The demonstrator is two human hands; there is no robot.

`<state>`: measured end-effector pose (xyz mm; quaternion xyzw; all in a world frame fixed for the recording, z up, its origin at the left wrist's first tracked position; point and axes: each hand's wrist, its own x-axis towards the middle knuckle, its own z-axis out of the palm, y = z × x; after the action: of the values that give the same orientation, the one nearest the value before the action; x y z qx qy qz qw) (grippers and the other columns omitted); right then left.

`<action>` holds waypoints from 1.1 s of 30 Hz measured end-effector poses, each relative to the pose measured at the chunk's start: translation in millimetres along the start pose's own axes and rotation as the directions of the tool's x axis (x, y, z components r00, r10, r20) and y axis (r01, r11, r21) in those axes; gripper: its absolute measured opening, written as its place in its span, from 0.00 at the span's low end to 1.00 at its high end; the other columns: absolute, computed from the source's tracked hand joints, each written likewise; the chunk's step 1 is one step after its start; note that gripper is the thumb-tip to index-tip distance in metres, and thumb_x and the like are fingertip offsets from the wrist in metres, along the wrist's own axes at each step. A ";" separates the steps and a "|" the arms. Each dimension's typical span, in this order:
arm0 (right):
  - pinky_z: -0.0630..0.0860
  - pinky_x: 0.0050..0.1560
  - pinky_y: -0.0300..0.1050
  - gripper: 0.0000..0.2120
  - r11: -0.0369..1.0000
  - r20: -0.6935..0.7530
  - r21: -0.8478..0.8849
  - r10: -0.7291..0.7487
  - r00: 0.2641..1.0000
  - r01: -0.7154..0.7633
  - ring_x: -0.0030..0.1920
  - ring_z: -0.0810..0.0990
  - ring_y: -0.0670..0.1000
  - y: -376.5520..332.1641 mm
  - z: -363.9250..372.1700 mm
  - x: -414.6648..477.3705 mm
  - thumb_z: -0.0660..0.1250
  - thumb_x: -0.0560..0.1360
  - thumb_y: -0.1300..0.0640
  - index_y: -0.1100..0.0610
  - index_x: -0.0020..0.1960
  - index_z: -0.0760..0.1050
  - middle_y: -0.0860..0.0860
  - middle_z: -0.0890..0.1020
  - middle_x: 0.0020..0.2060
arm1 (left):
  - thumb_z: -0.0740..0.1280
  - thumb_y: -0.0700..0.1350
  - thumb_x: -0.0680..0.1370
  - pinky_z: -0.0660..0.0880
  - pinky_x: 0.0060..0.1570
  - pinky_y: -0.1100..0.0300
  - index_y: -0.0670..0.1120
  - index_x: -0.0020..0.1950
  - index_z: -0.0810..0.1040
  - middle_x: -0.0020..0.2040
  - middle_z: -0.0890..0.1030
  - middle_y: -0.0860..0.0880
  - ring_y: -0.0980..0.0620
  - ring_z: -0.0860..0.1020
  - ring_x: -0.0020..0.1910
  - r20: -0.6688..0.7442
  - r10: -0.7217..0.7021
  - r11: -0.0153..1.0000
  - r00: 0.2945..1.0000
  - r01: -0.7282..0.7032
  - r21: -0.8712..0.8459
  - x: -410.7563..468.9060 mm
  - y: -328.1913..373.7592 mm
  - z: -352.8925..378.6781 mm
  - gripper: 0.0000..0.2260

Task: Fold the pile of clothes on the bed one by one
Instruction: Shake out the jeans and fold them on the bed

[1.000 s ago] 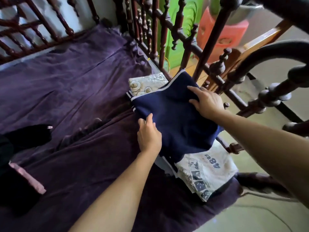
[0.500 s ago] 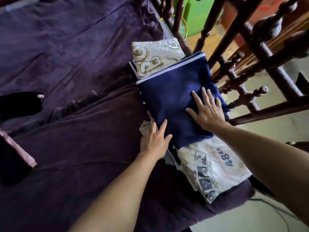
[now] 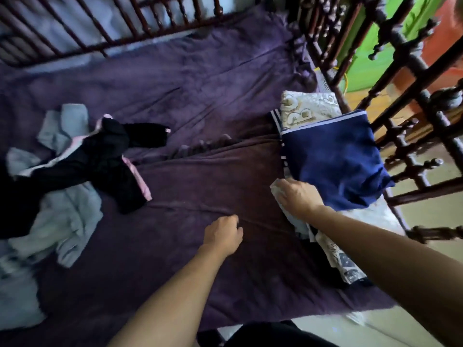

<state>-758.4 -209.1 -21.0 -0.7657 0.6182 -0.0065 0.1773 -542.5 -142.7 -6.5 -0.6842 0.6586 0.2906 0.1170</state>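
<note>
A folded navy garment [image 3: 333, 166] tops a stack at the bed's right edge, over a cream patterned piece [image 3: 305, 108] and a pale printed piece [image 3: 345, 266]. My right hand [image 3: 298, 196] sits at the stack's left side, its fingers curled onto a corner of pale cloth [image 3: 275, 190] sticking out under the navy one. My left hand [image 3: 223, 234] hovers over the purple bedspread [image 3: 200, 96] with loosely curled fingers and holds nothing. At the left lies the unfolded pile: a black garment with pink trim [image 3: 100, 159] over light blue cloth [image 3: 65, 221].
Dark turned wooden rails [image 3: 400, 126] run close along the right side of the stack, and more rails [image 3: 125, 26] stand at the far side. Behind the right-hand rails are a green object [image 3: 370, 46] and pale floor [image 3: 375, 326].
My view has swung left, bringing the unfolded pile into sight. My left hand left the stack and moved left over the bedspread. My right hand slid from the navy garment's top to the pale corner.
</note>
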 end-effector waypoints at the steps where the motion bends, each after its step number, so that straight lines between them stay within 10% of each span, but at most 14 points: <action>1: 0.74 0.50 0.53 0.14 0.998 0.008 0.004 -0.065 0.998 0.064 0.52 0.80 0.60 -25.2 4.4 -4.4 0.61 0.78 0.49 0.53 0.60 0.76 0.53 0.81 0.53 | 0.61 0.51 0.79 0.71 0.46 0.55 0.50 0.57 0.76 0.56 0.81 0.46 0.43 0.78 0.55 -0.033 -0.017 1.000 0.999 0.017 -0.006 -13.2 -20.2 -4.9 0.11; 19: 0.72 0.46 0.48 0.13 0.846 0.135 -0.062 -0.519 0.844 0.530 0.54 0.79 0.58 -490.5 73.8 -72.0 0.62 0.77 0.47 0.52 0.57 0.75 0.50 0.81 0.55 | 0.60 0.50 0.79 0.74 0.47 0.54 0.47 0.52 0.77 0.50 0.81 0.46 0.45 0.80 0.51 -0.361 -0.458 0.880 0.812 0.356 -0.316 -325.5 -443.2 -33.8 0.10; 33: 0.74 0.48 0.47 0.14 0.654 0.213 0.021 -0.742 0.636 0.756 0.54 0.80 0.56 -789.7 152.7 -46.1 0.62 0.76 0.48 0.46 0.60 0.75 0.50 0.82 0.55 | 0.58 0.46 0.81 0.69 0.52 0.57 0.41 0.57 0.75 0.54 0.79 0.43 0.46 0.77 0.56 -0.309 -0.717 0.679 0.625 0.527 -0.511 -433.2 -658.1 -46.8 0.11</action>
<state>11.6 11.4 66.3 -0.9550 0.2237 0.0205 0.1936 122.5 262.0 123.5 -0.9305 0.3133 0.1675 -0.0892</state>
